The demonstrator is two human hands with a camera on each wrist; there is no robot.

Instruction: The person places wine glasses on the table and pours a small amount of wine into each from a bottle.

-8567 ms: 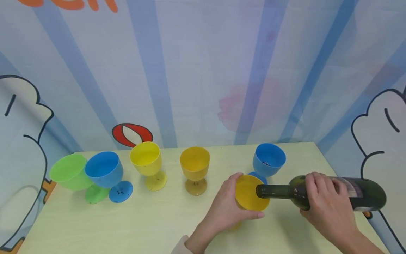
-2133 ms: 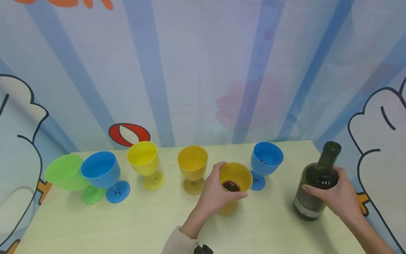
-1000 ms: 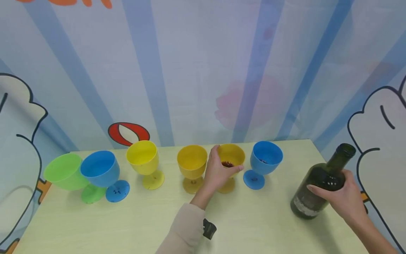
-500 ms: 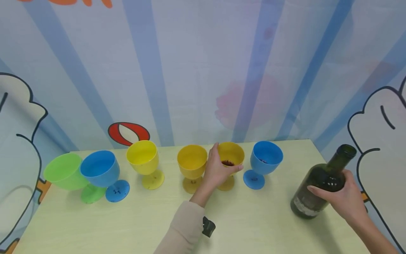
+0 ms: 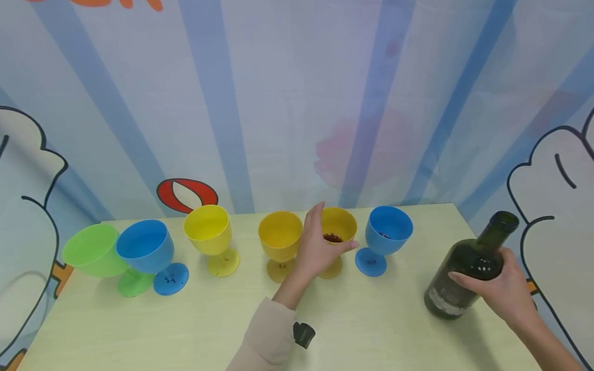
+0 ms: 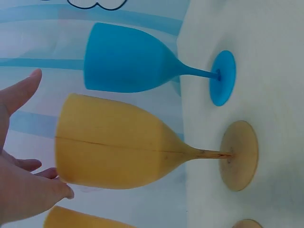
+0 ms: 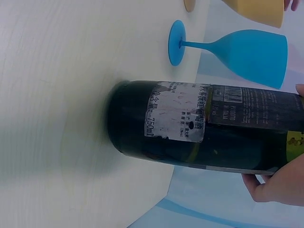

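In the head view my left hand (image 5: pixel 317 247) is spread beside an orange-yellow goblet (image 5: pixel 342 224) that stands in the back row with dark red liquid (image 5: pixel 332 237) in it. The left wrist view shows the thumb (image 6: pixel 23 90) clear of the cup and other fingers close to its rim; whether they touch it I cannot tell. My right hand (image 5: pixel 506 288) grips a dark green wine bottle (image 5: pixel 468 275) around its upper body. The bottle's base is at the table top on the right, its neck leaning rightward. Its printed label (image 7: pixel 178 111) shows in the right wrist view.
A blue goblet (image 5: pixel 389 232) with dark bits inside stands right of the liquid-filled one. Leftward stand another orange-yellow goblet (image 5: pixel 280 237), a bright yellow one (image 5: pixel 209 232), a blue one (image 5: pixel 146 247) and a green one (image 5: pixel 95 252). A printed curtain (image 5: pixel 287 103) hangs behind the table (image 5: pixel 185 330).
Earlier the bottle lay sideways with its mouth over the goblet; it has since come down to the table. The goblet has moved back into the row, and my left fingers have loosened from it.
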